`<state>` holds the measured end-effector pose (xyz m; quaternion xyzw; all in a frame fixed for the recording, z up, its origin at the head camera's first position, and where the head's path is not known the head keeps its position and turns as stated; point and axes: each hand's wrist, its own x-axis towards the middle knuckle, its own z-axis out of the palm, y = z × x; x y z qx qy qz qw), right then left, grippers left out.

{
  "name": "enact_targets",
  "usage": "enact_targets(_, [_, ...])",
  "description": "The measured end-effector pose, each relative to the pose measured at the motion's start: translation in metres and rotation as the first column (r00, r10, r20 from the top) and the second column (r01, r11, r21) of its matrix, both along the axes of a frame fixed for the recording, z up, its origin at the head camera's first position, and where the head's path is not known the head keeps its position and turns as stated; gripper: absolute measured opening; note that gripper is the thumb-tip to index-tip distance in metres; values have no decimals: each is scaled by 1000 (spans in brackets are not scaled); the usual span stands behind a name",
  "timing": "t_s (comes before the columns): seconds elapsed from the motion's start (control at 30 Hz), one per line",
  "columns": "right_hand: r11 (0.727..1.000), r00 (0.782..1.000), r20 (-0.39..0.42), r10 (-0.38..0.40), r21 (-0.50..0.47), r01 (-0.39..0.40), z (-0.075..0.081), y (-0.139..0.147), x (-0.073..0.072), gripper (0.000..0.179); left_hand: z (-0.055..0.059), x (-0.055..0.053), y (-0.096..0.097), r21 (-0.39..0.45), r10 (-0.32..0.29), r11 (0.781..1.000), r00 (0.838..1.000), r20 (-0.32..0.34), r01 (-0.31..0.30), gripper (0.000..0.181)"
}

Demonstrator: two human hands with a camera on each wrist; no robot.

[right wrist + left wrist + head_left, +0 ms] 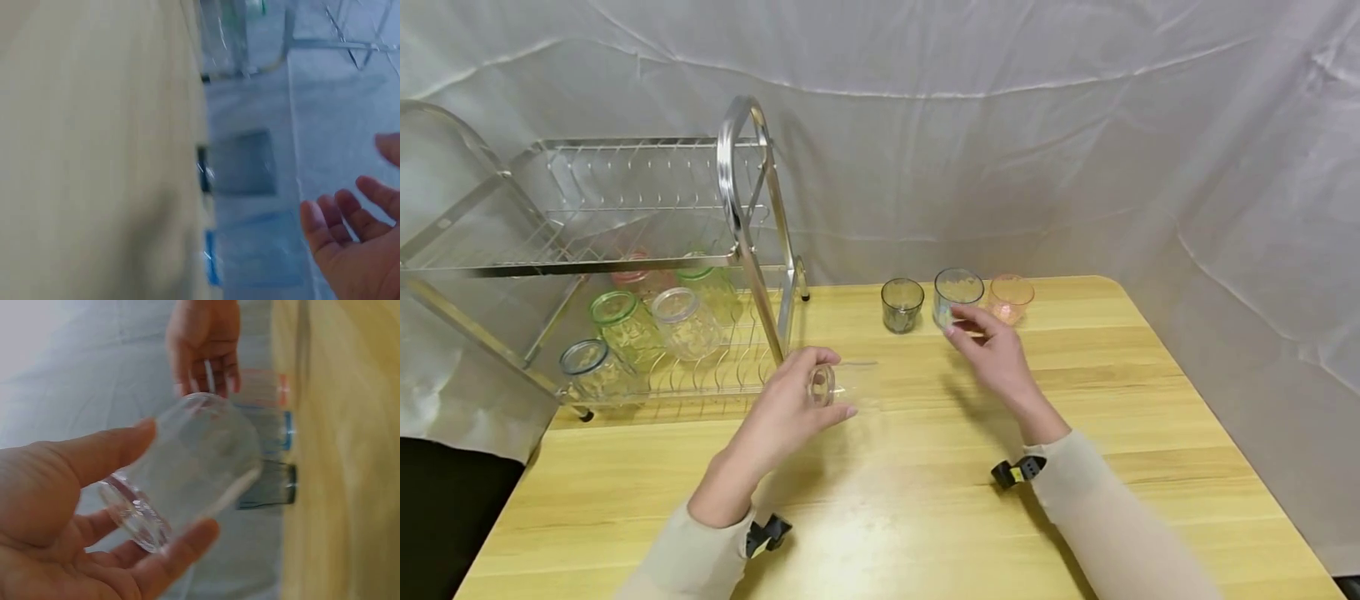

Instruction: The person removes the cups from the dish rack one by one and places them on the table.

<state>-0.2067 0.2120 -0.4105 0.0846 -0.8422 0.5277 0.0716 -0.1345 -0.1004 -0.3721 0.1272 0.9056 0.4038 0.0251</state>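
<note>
My left hand (778,404) grips a clear glass (200,462) above the table. The glass lies tipped on its side, its thick base toward the palm and its mouth pointing away from it. Thumb and fingers stand on opposite sides of it. Farther right, my right hand (996,354) hovers with loosely bent fingers (322,234) and nothing in them. In the head view it partly covers a blue-tinted glass (957,287), but the right wrist view shows a space between them. A grey glass (902,306) and a pink glass (1011,296) flank the blue one, all upright.
A two-tier metal dish rack (752,242) stands at the left. On its lower tier rest several glasses, among them a blue-tinted glass (598,371), a green glass (625,325) and a clear glass (687,323). Grey cloth (970,167) hangs behind the wooden table (925,517).
</note>
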Motion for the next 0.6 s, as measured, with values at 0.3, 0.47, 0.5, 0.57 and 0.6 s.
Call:
enact_targets(0.3, [917,944,118,309,-299,-263,-18,-28,20,59,-22,-12,12,133,0,991,1000,7,-1,67])
enact_targets(0.47, [861,885,174,432,-371,-348,-23,-34,25,72,-28,-16,18,157,-13,988,1000,11,11,68])
enact_targets(0.5, [855,876,185,445,-377,-355,-23,-35,25,74,-28,-17,20,160,-17,987,1000,12,15,68])
enact_targets(0.57, [842,861,200,467,-398,-364,-24,-37,26,76,-30,-18,22,164,-22,986,1000,11,20,68])
enact_targets(0.6, [836,855,205,477,-408,-368,-24,-38,26,78,-30,-18,23,170,-27,985,1000,16,23,68])
